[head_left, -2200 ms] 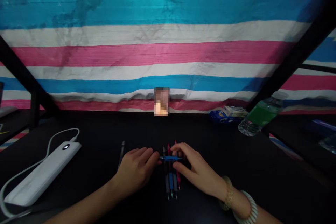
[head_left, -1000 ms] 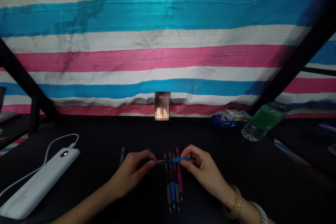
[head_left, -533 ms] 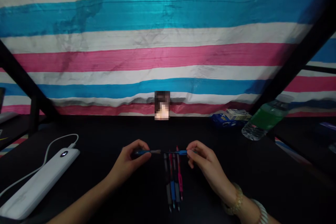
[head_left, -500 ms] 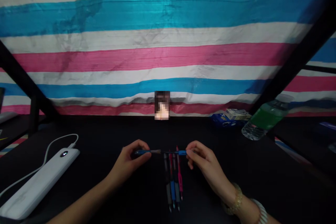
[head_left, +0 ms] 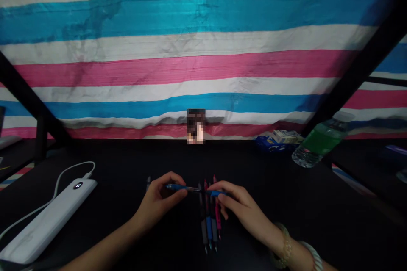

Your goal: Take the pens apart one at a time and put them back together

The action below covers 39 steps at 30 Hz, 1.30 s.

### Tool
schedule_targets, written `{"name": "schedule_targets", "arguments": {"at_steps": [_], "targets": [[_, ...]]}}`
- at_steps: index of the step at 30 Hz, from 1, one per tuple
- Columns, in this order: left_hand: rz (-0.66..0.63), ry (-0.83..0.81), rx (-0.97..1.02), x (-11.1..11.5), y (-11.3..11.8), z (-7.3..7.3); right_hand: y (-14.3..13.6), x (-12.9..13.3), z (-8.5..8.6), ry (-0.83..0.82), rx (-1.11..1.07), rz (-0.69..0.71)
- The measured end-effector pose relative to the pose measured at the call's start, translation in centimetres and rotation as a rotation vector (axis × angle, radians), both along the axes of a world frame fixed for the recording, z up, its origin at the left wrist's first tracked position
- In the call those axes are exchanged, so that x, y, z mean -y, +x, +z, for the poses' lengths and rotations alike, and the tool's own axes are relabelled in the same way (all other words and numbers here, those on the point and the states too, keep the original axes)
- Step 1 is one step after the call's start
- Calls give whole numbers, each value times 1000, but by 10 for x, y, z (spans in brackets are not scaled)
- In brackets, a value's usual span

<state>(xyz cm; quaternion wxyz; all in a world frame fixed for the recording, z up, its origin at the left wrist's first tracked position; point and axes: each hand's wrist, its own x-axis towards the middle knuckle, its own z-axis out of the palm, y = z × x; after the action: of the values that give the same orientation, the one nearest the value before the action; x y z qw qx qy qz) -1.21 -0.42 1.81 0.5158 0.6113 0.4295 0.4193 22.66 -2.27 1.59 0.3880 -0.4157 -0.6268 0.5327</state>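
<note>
My left hand (head_left: 165, 190) pinches a slim blue pen (head_left: 192, 189) with a see-through barrel, held level above the desk. My right hand (head_left: 237, 201) has its thumb and fingers closed on a bright blue piece (head_left: 214, 193) of that pen, at the right end. The two parts meet or nearly meet in a dark stretch between the hands; whether they touch I cannot tell. Under them lies a row of several pens, among them a grey pen (head_left: 204, 224), a blue pen (head_left: 209, 226) and a pink pen (head_left: 218, 220). Behind my left wrist the tip of a greyish object (head_left: 149, 182) shows.
A white power bank (head_left: 51, 220) with a white cable (head_left: 56, 186) lies at the left. At the back right are a blue packet (head_left: 270, 144), a small pale box (head_left: 287, 136) and a tilted-looking bottle (head_left: 322, 142) with a green label. Striped sheeting (head_left: 197, 67) hangs behind the black desk (head_left: 127, 156).
My right hand has moved left, bringing the blue piece up to the barrel in my left hand; the gap between them has closed or nearly so. My left hand has shifted slightly right.
</note>
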Motion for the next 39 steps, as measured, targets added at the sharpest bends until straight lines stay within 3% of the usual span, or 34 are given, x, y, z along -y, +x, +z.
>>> {"name": "schedule_targets", "arguments": {"at_steps": [6,9,23,32,39], "targets": [[68,-112,112,-4,-4,-8,6,-10,-9,-155,-227,-220],[78,-106,156,-6,-4,-11,7,-10,-9,-219,-351,-257],[27,-169,311,-9,-3,-13,9,-10,-9,-495,-738,-16],[-115,-287,555,-7,-2,-12,7,-8,-4,-416,-729,58],[-160,-283,600,-6,-1,-8,8,-6,-5,-361,-677,57]]}}
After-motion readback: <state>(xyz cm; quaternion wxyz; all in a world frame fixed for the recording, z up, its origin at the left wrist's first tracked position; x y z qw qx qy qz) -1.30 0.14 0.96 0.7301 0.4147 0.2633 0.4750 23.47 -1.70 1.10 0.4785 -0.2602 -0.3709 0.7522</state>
